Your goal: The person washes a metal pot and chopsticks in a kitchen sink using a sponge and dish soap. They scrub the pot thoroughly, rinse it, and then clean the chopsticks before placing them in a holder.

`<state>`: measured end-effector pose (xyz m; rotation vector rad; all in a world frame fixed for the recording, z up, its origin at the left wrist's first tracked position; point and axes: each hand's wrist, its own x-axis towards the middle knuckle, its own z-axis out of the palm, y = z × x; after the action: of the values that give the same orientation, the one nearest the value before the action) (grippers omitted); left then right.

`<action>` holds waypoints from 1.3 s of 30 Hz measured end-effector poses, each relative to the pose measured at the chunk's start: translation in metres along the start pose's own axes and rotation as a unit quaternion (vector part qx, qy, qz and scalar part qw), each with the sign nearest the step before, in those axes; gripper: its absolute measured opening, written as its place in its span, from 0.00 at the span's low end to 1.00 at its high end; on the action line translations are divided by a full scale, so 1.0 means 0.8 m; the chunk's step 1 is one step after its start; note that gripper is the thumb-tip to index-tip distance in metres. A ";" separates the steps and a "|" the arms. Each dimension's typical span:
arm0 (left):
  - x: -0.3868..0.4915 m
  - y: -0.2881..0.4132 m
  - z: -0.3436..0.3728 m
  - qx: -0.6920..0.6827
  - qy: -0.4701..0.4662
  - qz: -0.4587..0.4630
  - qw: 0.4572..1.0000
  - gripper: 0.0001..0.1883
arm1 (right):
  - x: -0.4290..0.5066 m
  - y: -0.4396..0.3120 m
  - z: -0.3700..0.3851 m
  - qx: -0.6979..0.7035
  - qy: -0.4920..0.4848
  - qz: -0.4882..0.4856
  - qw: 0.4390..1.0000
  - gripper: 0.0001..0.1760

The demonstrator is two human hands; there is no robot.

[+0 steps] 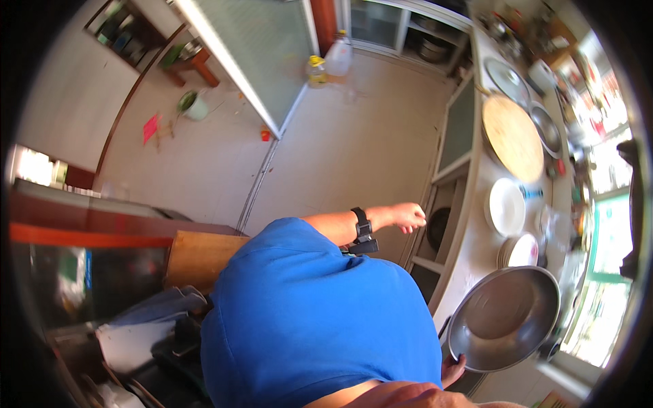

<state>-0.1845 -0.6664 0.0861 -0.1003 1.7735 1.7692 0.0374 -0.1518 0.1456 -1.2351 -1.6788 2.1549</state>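
Note:
My left hand (409, 216), with a black band at the wrist, is held out in front of the counter with its fingers curled in. Nothing shows in it. At the lower right, my right hand (453, 370) grips the rim of a large metal basin (502, 306). The basin is tilted so that its inside faces up, and it looks empty. Just beyond it on the counter (461, 290) is a stack of plates (521, 250). A white bowl (505, 207) stands beside the plates.
A round wooden board (512, 137), a glass lid (507, 81) and a metal bowl (545, 128) lie farther along the counter. Bottles (317, 71) stand on the floor by a sliding glass door (255, 51). Behind me are a wooden box (204, 257) and a dark cabinet (112, 280).

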 end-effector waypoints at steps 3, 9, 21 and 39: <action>-0.030 0.007 -0.029 -0.016 0.034 0.022 0.999 0.31 | 0.008 -0.013 0.070 -0.047 -0.066 -0.003 0.997 0.18; -0.110 -0.002 -0.105 -0.042 0.161 0.033 0.986 0.28 | 0.036 -0.021 0.257 -0.056 -0.213 0.030 0.975 0.18; -0.375 -0.138 -0.116 -0.196 0.484 -0.031 0.852 0.26 | 0.015 0.074 0.580 -0.267 -0.424 0.067 0.863 0.10; -0.571 -0.278 -0.281 -0.359 0.633 0.023 0.686 0.24 | -0.296 0.281 0.951 -0.427 -0.633 0.094 0.639 0.11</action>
<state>0.2040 -1.0640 0.0844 -2.0430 1.5625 2.5576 -0.2376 -0.9315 0.1015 0.5546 -3.4551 2.5118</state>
